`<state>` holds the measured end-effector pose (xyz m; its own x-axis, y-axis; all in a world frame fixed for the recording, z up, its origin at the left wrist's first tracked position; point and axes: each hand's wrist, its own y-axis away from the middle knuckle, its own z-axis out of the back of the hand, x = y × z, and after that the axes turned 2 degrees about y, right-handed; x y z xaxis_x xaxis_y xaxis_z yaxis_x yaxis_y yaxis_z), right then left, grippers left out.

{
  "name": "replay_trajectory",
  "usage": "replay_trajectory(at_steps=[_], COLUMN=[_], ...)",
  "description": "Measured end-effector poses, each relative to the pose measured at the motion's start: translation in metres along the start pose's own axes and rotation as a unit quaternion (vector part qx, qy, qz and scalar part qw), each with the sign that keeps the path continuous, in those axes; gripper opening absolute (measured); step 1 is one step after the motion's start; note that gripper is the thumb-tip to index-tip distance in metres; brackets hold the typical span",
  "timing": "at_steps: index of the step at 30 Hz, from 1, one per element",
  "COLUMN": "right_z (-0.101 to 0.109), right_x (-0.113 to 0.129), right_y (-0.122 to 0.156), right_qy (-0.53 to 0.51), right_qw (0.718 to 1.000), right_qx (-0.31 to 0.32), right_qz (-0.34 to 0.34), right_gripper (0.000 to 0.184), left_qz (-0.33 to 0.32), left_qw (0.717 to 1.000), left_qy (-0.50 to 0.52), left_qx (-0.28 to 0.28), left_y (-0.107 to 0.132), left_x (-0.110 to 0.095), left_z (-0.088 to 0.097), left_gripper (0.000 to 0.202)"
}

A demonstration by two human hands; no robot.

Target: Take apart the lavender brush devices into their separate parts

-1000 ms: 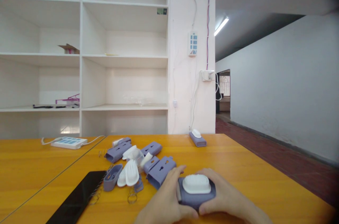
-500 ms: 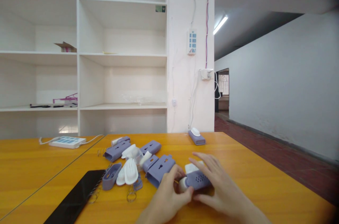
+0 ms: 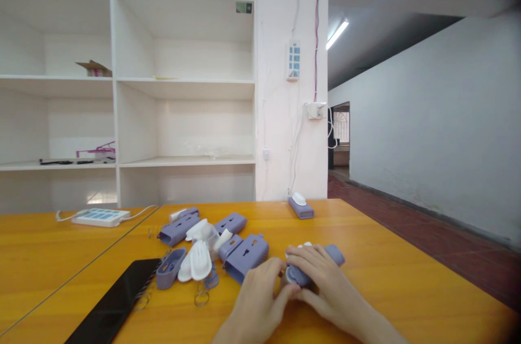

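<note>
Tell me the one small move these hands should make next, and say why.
Probably a gentle press with the left hand on the near end of the purple case. The right hand lies wrapped over the case and could brace it, while the left thumb and fingers are at that end. Whether it is fully seated, I can't tell.

Person's left hand [image 3: 260, 287] and right hand [image 3: 323, 277], both bare. Wrists [image 3: 354, 309] bare too, likewise short stretches of left forearm [image 3: 237, 330] and right forearm [image 3: 377, 329] within my sight. Build slim: fingers [image 3: 305, 258] long, narrow, rounded at tips; thumbs [image 3: 285, 298] somewhat thicker. Backs of hands smooth, broad across knuckles, narrowing toward slender wrists. Right forearm widens gently away from wrist; longer stretch visible than on left. Fingernails too small, too blurred for me to make out.
</note>
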<state>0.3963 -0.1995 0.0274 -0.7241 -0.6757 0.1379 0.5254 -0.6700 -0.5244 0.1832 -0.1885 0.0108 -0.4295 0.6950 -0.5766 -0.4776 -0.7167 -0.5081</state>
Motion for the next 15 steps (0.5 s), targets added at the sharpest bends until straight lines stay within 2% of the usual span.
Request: replay_trajectory(at_steps=[8,15], right_z=[-0.002,0.002], right_x=[0.0,-0.004], right_y=[-0.002,-0.001], right_qy=[-0.023,-0.045], right_qw=[0.999,0.998], right_qx=[-0.021,-0.044], right_qz=[-0.017,-0.029], right_gripper=[0.044,0.047], left_qz=[-0.037,-0.063], left_qw=[0.992,0.993], left_qy=[-0.122,-0.1], left_qx=[0.021,0.018], left_y=[-0.003,-0.012], left_x=[-0.005,-0.008], left_z=[-0.004,-0.006], left_gripper=[0.011,0.017])
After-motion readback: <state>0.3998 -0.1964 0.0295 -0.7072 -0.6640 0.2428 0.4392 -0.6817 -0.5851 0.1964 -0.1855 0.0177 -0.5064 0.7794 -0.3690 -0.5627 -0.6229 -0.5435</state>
